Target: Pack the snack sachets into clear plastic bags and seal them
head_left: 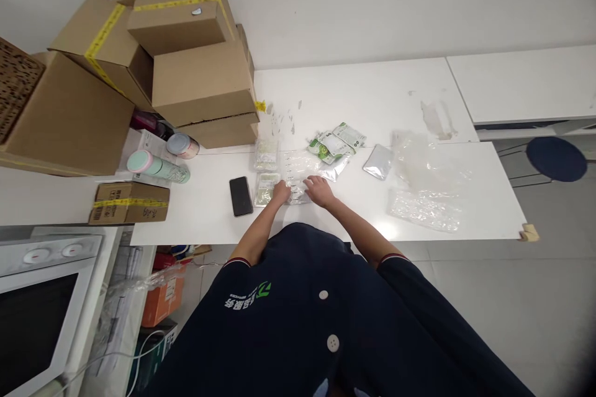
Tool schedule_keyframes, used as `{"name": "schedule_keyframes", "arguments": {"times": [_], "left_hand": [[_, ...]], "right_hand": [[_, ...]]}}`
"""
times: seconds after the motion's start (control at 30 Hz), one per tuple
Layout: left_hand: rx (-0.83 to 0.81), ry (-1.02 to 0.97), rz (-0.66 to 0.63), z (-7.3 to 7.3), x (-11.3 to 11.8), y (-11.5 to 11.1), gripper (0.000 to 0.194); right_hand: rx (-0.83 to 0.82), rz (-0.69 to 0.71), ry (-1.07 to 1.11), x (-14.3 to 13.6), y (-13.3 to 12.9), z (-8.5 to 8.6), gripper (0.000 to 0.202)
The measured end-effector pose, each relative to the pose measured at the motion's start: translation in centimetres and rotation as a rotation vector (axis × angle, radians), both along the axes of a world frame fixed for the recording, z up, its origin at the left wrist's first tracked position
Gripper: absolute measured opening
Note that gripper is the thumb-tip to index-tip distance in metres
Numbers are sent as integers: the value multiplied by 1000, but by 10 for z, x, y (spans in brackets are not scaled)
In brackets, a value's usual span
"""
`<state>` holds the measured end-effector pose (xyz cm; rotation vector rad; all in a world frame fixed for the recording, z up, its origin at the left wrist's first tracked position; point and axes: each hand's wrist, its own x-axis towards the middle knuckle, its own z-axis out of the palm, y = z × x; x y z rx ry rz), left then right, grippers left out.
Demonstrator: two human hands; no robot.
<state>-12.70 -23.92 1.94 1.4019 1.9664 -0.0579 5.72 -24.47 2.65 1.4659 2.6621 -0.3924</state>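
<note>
Both hands are at a clear plastic sheet (pixel 298 164) with a column of small dark marks, lying on the white table. My left hand (pixel 281 191) has its fingers closed on the sheet's lower left edge, beside a clear packet (pixel 264 190). My right hand (pixel 318 190) rests on the sheet's right side, its fingers somewhat spread. Another clear packet (pixel 267 154) lies above the first. Green and white pouches (pixel 336 142) are piled just beyond the right hand, and a silver pouch (pixel 379 162) lies farther right.
A black phone (pixel 241 196) lies left of the packets. Crumpled clear plastic bags (pixel 426 180) cover part of the right side. Cardboard boxes (pixel 205 80) are stacked at the back left, near a green bottle (pixel 158 166) and a jar (pixel 182 145).
</note>
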Motion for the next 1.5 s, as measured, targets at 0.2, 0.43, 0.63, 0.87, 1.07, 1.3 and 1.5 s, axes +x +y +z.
{"name": "schedule_keyframes", "arguments": {"times": [0.2, 0.43, 0.63, 0.87, 1.07, 1.3, 1.5], "left_hand": [[-19, -53, 69, 1, 4, 6, 47], [79, 79, -211, 22, 13, -14, 45], [98, -378, -604, 20, -8, -65, 62], [71, -477, -187, -8, -13, -69, 31], [-4, -336, 133, -7, -6, -56, 25], [-109, -307, 345, -13, -1, -56, 37], [-264, -317, 355, -11, 5, -46, 42]], "right_hand": [[-27, 128, -50, 12, -28, -33, 70], [-135, 46, -84, 1, -13, -13, 56], [-521, 101, -74, 18, -32, 22, 49], [-734, 80, -12, 18, 7, 24, 36], [-599, -65, 25, 11, 42, 15, 41], [-148, -62, 35, 11, 6, 2, 52], [-122, 173, -21, 18, -42, -14, 68]]}}
